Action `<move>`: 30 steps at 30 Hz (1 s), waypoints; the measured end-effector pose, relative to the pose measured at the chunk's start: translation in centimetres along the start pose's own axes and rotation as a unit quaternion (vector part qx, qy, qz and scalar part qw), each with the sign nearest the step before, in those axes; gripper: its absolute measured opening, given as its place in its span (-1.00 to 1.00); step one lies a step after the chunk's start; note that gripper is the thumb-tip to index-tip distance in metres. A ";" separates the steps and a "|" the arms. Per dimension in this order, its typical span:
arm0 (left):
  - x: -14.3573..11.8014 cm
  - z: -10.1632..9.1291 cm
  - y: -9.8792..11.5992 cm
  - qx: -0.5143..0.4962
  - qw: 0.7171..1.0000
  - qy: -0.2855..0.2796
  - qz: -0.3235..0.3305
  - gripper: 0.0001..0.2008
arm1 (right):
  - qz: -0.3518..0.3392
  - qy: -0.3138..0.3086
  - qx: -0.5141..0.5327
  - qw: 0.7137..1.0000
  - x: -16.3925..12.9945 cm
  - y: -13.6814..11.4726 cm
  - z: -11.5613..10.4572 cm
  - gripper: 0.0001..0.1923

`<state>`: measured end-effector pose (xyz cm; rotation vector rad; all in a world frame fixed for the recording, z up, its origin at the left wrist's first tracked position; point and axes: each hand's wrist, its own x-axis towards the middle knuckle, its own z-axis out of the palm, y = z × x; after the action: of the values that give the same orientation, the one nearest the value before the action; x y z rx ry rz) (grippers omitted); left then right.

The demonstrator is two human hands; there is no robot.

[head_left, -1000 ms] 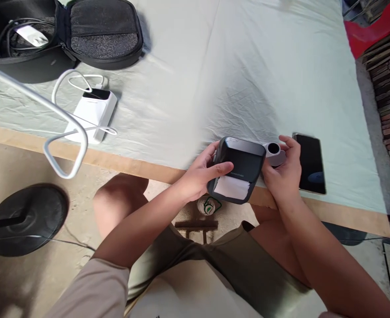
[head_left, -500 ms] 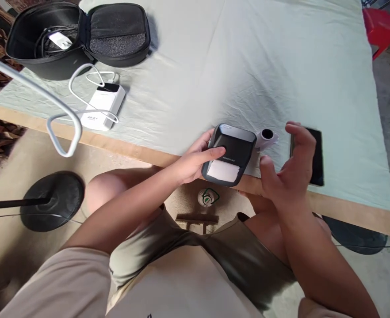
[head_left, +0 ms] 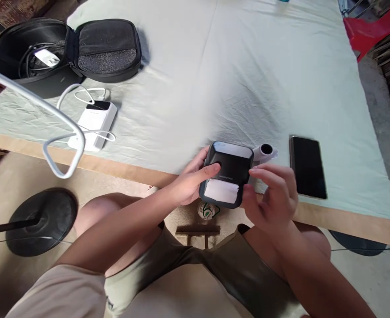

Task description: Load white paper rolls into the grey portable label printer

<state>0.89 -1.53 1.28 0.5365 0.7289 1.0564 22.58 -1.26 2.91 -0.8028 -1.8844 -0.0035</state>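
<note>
My left hand (head_left: 191, 183) is wrapped around a black portable printer (head_left: 231, 164), thumb on top, at the table's front edge. A strip of white paper (head_left: 222, 191) shows at the printer's lower end. At its right side is my right hand (head_left: 276, 196), thumb and forefinger apart, their tips close to or touching the printer's edge; I cannot tell which. No object shows between those fingers. Just behind the printer, a small white paper roll (head_left: 260, 154) with a dark core lies on the cloth. A dark-screened phone (head_left: 307, 168) rests to the right.
An open black case (head_left: 107, 53) with a cable and white plug inside stands at the back left. Before it lies a white power bank (head_left: 97, 121) with a white cable. A white bent tube (head_left: 32, 97) crosses the left side. A red chair (head_left: 370, 31) is far right.
My right hand has moved left from beside the phone to the printer's right edge, uncovering the phone. The whole view has shifted a little; my left hand still holds the printer.
</note>
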 end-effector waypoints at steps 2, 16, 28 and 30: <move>-0.1 0.0 0.0 -0.020 1.000 0.018 0.003 -0.24 | -0.001 -0.007 0.012 1.000 -0.2 -0.3 -0.2 -0.56; 0.5 -1.1 -0.3 -0.060 0.994 0.094 -0.021 -0.44 | 0.079 -0.074 0.084 0.991 -0.4 0.9 0.2 -0.59; 0.5 0.0 0.0 -0.050 0.997 0.057 0.014 -0.44 | 0.018 -0.277 -0.009 0.961 5.5 1.7 -0.9 -0.53; 0.4 0.1 0.1 -0.049 0.997 0.055 0.013 -0.45 | 0.030 -0.326 -0.027 0.944 6.2 1.4 -1.2 -0.51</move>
<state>1.08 -1.11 1.26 0.4068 0.7644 1.1457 22.81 2.71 8.05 -0.9768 -2.4871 0.2810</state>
